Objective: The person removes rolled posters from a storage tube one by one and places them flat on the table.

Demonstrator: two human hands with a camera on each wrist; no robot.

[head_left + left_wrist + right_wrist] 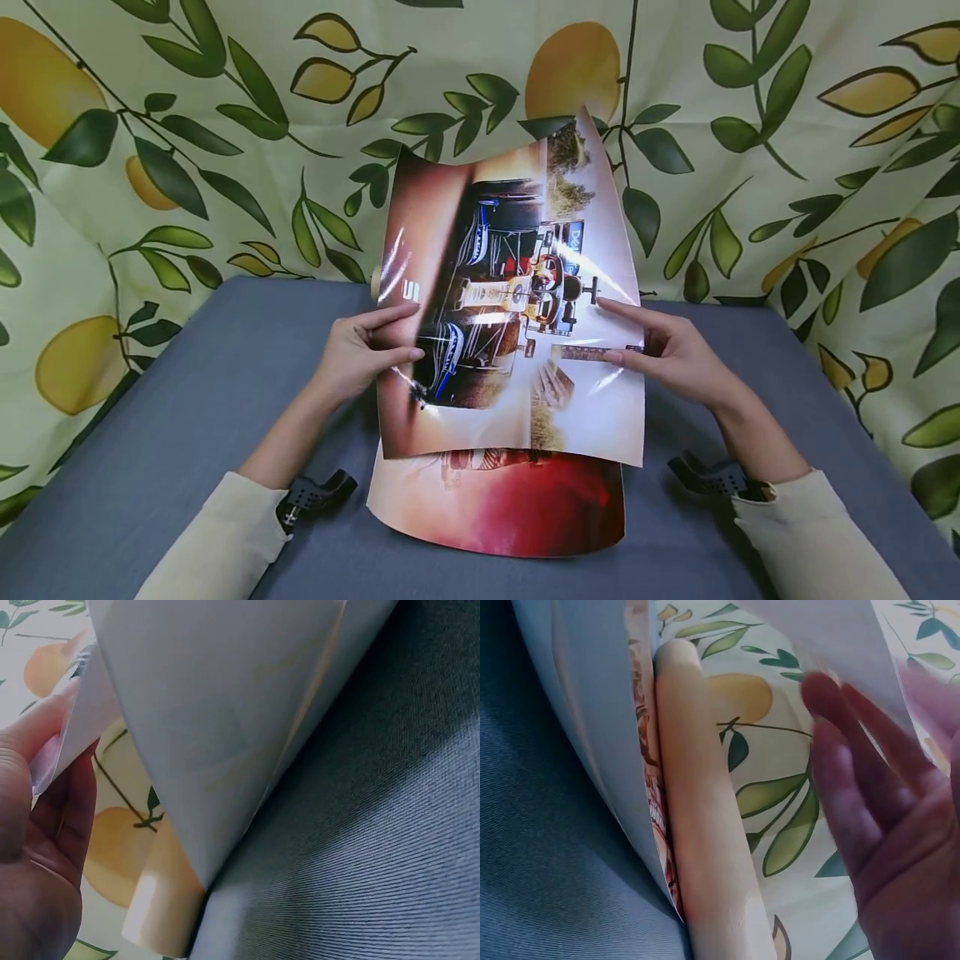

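I see the grey table (187, 400) under a leaf-print backdrop (225, 125). The glossy poster (510, 317) stands curled above it, lower edge on the table. My left hand (360, 354) and right hand (667, 350) each pinch one side edge.

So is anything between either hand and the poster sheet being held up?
Nothing visible. The left hand pinches the left edge of the lifted poster and the right hand grips its right edge, both in direct contact. A second poster lies under it on the table, and a cream roll sits behind.
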